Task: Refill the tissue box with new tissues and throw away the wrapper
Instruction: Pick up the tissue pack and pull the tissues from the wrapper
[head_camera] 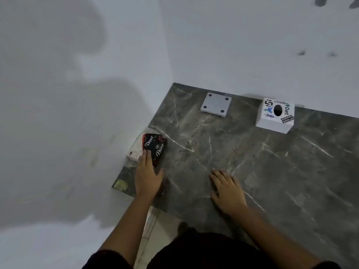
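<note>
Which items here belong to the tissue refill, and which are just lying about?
Belongs to the job:
- white tissue box with stickers
- Dove tissue pack, left hand resting on it

Lying about:
- grey square plate
- yellowish patch at the countertop corner

Two bare forearms, no watch, rings or bands visible. Left hand (148, 176) and right hand (228, 192) ungloved. Short dark sleeve edges at both upper arms, fuzzy-looking fabric. Dark, plain garment over torso at bottom of view.
</note>
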